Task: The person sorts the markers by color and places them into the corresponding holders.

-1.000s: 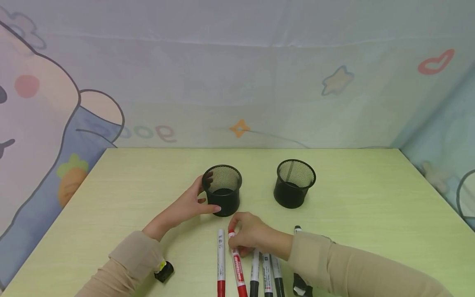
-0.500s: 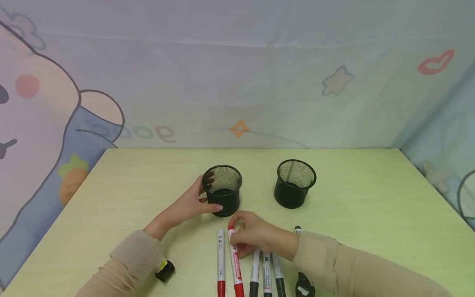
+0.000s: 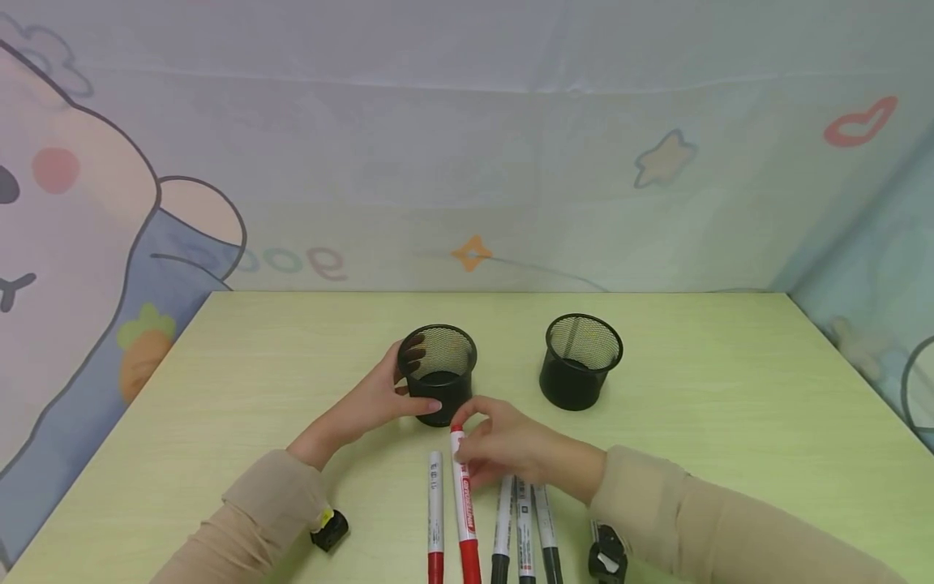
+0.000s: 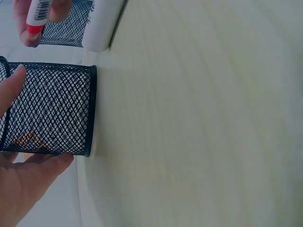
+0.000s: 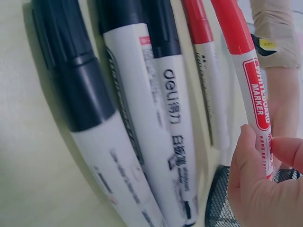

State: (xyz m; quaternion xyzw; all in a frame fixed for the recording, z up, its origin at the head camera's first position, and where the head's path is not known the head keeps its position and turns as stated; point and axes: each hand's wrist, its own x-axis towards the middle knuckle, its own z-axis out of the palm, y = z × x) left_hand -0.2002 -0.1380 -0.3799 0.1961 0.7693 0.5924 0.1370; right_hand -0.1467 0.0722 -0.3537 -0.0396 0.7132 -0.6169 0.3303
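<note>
My left hand [image 3: 368,405] grips the left black mesh pen cup [image 3: 454,392], thumb on its near side and fingers round behind it. In the left wrist view the pen cup [image 4: 52,106] lies between thumb and fingers. My right hand [image 3: 518,446] pinches a red whiteboard marker [image 3: 464,507] close to its rear end. Its red cap points toward me in the head view. The right wrist view shows the marker [image 5: 253,85] lifted between thumb and fingers [image 5: 246,151]. A second red marker [image 3: 435,507] lies on the table just left of it.
Several black-capped whiteboard markers [image 3: 502,527] lie side by side under my right forearm, partly covered by it. Another black mesh pen cup [image 3: 572,388] stands to the right on the pale table [image 3: 715,381]. A printed cloth [image 3: 409,178] hangs behind the table.
My right hand has moved up and slightly away from me with the red marker, toward the left pen cup. The left hand keeps its grip on the cup, almost still.
</note>
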